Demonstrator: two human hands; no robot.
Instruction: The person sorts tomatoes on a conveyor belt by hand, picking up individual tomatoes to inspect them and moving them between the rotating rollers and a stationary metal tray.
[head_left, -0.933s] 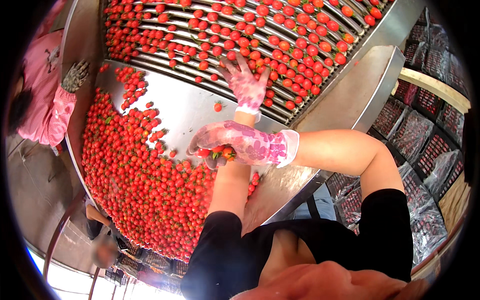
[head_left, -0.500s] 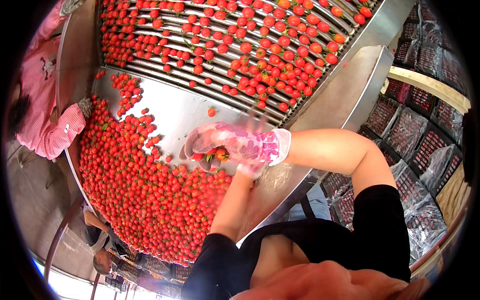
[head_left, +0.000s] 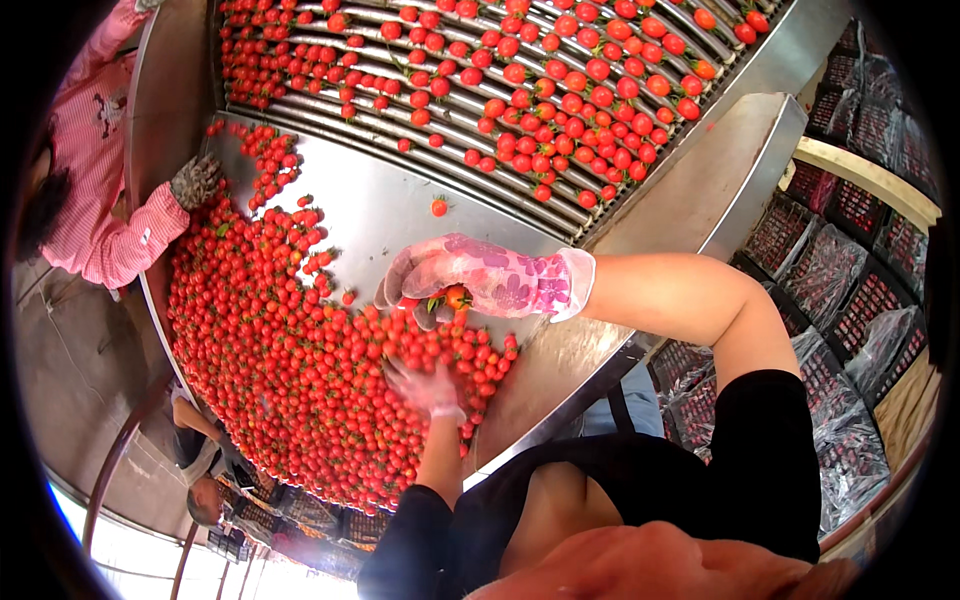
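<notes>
My right hand, in a pink flowered glove with greyish fingers, is curled around a few cherry tomatoes, red and orange with green stems. Below it, my left hand, in a pale glove, lies over the big heap of red cherry tomatoes. Its fingers look spread and are slightly blurred; nothing shows in its grip. The heap lies in a metal trough, and one loose tomato rests on the bare metal above my right hand.
A roller conveyor carrying many tomatoes runs along the far side. At left, a co-worker's gloved hand reaches to the heap's edge. Metal side walls border the trough. Plastic-covered dark crates are stacked at right; another person is at lower left.
My left hand has gone from beside my right wrist down and left onto the heap. My right hand still holds its tomatoes. The co-worker's hand has moved in over the heap's edge.
</notes>
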